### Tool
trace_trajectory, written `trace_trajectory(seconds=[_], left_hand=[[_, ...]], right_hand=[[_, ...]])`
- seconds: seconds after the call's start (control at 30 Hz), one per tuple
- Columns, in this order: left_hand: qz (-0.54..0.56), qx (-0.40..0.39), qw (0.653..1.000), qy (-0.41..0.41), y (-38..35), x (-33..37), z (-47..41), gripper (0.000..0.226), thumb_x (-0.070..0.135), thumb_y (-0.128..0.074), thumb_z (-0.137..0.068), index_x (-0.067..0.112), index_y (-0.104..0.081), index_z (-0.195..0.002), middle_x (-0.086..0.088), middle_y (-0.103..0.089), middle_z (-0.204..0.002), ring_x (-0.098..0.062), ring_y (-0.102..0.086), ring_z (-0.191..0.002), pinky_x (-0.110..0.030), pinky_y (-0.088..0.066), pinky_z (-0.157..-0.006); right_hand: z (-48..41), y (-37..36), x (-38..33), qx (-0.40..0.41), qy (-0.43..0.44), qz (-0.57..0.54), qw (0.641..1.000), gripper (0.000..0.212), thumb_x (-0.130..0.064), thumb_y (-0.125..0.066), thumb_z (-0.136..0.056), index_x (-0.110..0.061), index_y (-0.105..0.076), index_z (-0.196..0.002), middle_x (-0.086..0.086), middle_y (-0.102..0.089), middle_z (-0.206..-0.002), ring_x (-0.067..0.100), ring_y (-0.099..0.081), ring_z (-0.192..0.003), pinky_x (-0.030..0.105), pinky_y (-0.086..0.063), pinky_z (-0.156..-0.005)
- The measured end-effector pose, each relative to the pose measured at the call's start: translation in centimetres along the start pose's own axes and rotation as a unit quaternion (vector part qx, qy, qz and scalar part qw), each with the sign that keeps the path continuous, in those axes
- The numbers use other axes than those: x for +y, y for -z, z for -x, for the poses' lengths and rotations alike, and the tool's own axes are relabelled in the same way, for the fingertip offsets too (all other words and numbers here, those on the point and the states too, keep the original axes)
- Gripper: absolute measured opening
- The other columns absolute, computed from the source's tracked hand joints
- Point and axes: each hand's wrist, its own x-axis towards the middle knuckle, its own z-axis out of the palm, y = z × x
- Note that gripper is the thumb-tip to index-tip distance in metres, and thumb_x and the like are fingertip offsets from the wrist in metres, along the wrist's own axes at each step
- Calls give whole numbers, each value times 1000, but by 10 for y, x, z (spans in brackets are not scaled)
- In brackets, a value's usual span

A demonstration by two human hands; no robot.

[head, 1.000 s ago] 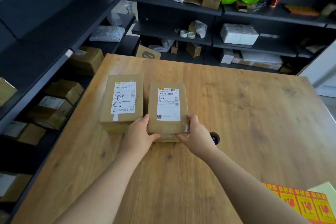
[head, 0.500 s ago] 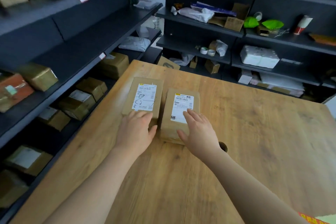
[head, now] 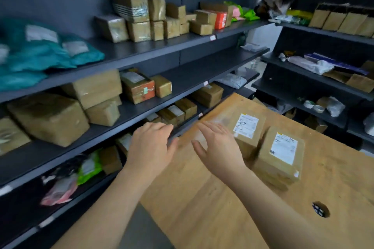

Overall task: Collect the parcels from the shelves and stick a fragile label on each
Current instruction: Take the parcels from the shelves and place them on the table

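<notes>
Two brown parcels with white shipping labels lie side by side on the wooden table (head: 212, 198): one further back (head: 247, 127), one nearer on the right (head: 281, 153). My left hand (head: 150, 145) hovers open over the table's left edge, by the dark shelves (head: 141, 111). Just left of the further parcel, my right hand (head: 218, 147) is open with fingers spread and holds nothing. Several brown parcels (head: 97, 89) sit on the shelf levels to the left.
Teal mailer bags (head: 40, 54) lie on an upper shelf at left. More shelving (head: 315, 78) with bags, tape rolls and boxes stands behind the table. A round cable hole (head: 320, 209) is in the tabletop at right.
Both hands have let go of the two parcels on the table and moved left toward the shelves. My view has swung left and up, so the shelves fill the frame.
</notes>
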Motion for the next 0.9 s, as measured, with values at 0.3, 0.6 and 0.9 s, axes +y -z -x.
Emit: trace_trajectory(seconds=[0.3,0.6,0.9], left_hand=[[-134,77,974,165,150,-136,152,24,31,-69,-81,12,-72,-95,-6,-71,-85,-30,-63,-77,-43,-53,-66],[-248,148,887,359,278,-217,311,23,33,-67,-83,17,-71,-99,-2,-70,-87,-28,-61,-80,-38,-50,-69],[-355,162,747,538,364,-270,435,31,33,-75,-77,10,-72,-97,-6,-72,-84,-32,-65,-74,-41,-56,-64]], right_hand=[[1,-21,-229,18,199,-116,973,38,-28,-67,-84,-7,-65,-116,7,-69,-113,24,-62,-108,37,-42,-100],[27,-34,-454,-22,405,-214,889,37,-30,-62,-88,-10,-64,-118,8,-68,-112,28,-61,-106,36,-44,-96],[66,-53,-649,-83,583,-297,752,44,-37,-54,-92,-15,-55,-131,2,-61,-128,23,-53,-119,35,-33,-107]])
